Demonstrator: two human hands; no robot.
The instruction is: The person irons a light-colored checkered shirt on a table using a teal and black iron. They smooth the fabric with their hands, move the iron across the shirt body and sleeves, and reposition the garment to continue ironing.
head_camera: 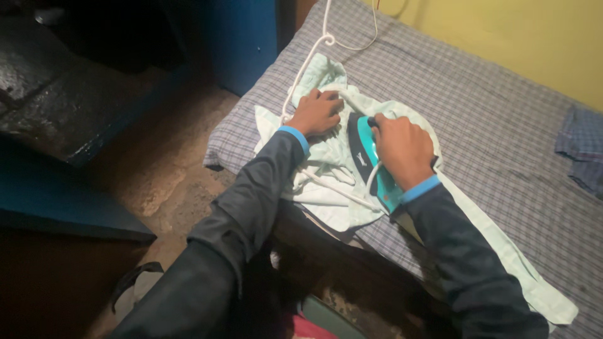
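**Two hands at work on a pale green garment**

Two hands press down on a pale green garment (326, 188) spread over a bed (502, 125) covered in grey-and-white checked cloth. The garment lies near the bed's left edge, bunched toward the far corner on that side, with one long strip of it running along the near edge toward the lower right.

The right hand (402, 147) is clamped around the handle of a teal and dark steam iron (367, 160), fingers wrapped over the top so the handle itself is mostly hidden. The iron rests flat on the garment, its nose pointing toward the far side of the bed. The left hand (319, 113) lies just beside the iron's nose, on the side toward the bed's left edge, knuckles up and fingers curled down onto a fold of the cloth; whether it pinches the cloth or only pins it cannot be told.

A white cord (308, 63) runs from the far edge of the bed, loops once, passes the left wrist and crosses the garment under the forearms toward the iron's heel.

Both arms wear dark sleeves with bright blue cuffs. A folded blue checked cloth (581, 147) lies at the bed's right edge, well apart from the hands. A yellow wall (502, 31) stands behind the bed, and a rough, dim floor (176, 182) lies beside its left edge.
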